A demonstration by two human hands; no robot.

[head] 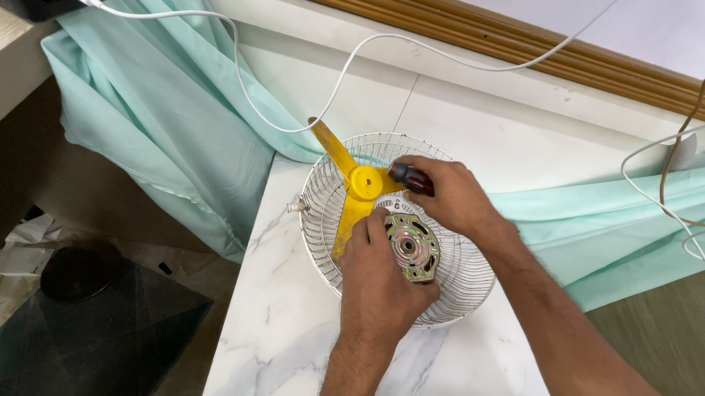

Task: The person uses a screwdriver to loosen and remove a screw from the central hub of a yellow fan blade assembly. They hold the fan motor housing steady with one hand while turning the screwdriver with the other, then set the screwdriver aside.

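- Nearest the camera, the left hand lies palm down on the white wire fan guard; its fingers are curled and pressed against the round metal motor plate, which sits just to their right, touching them.
- Beyond those fingers, the right hand is clenched around a red-and-black screwdriver handle. Its long axis runs roughly sideways, pointing left from the fingers toward the hub of the yellow fan blade.
- That hub is just ahead of the left fingers and just left of the right ones; the right hand is the nearer, the tool nearly touching it.
- Guard, blade and plate all rest on the marbled white tabletop.
- Farther off, mint-green cloth drapes behind, and a white cable crosses above it.
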